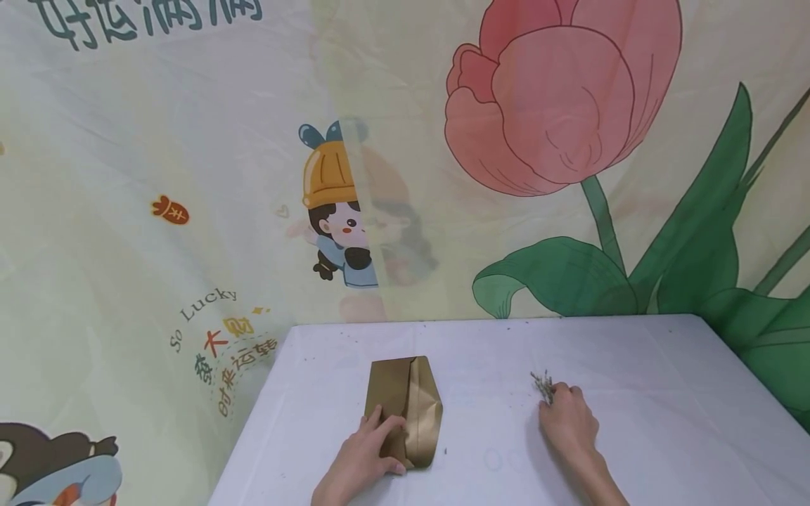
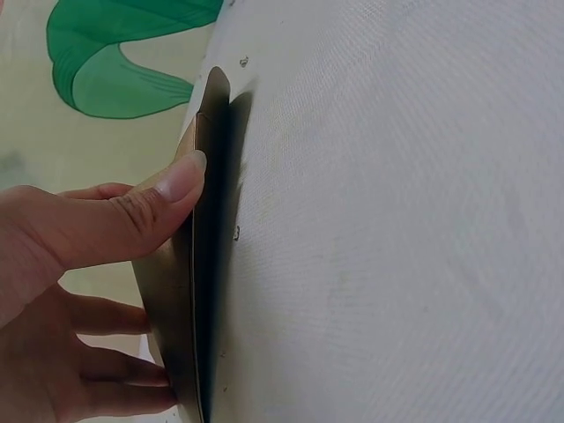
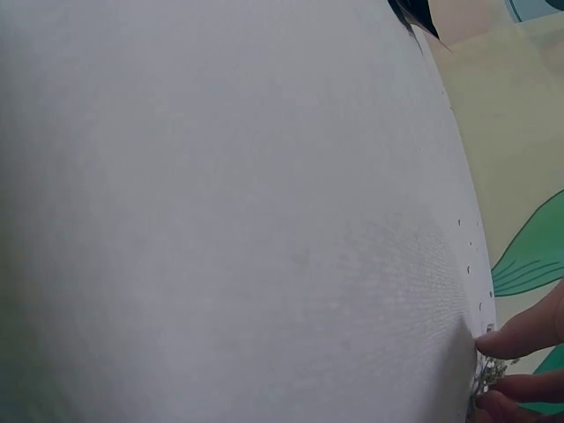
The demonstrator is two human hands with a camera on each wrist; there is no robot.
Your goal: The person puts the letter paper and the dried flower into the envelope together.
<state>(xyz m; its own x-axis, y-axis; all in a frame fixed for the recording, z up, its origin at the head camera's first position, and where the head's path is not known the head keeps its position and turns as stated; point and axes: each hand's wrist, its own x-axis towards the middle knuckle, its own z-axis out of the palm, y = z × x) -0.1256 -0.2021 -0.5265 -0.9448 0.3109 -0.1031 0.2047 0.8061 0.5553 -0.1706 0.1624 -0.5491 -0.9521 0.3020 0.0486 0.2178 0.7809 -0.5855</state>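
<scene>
A gold paper envelope (image 1: 425, 422) lies on the white-covered table, its pointed flap towards the right. My left hand (image 1: 363, 450) rests on its left part, fingers spread over the paper and thumb close to the lower edge. In the left wrist view the thumb (image 2: 132, 211) lies along the edge of the envelope (image 2: 167, 282), with the other fingers against its face. To the right, my right hand (image 1: 569, 422) pinches a small bunch of dried sprigs (image 1: 543, 385) between thumb and fingers. In the right wrist view the sprigs (image 3: 490, 374) show at the fingertips.
The white tabletop (image 1: 487, 393) has small dark crumbs scattered on it, several near its back edge. Behind it hangs a printed cloth (image 1: 405, 176) with a large tulip and cartoon figures. One dark speck (image 1: 446, 451) lies just right of the envelope.
</scene>
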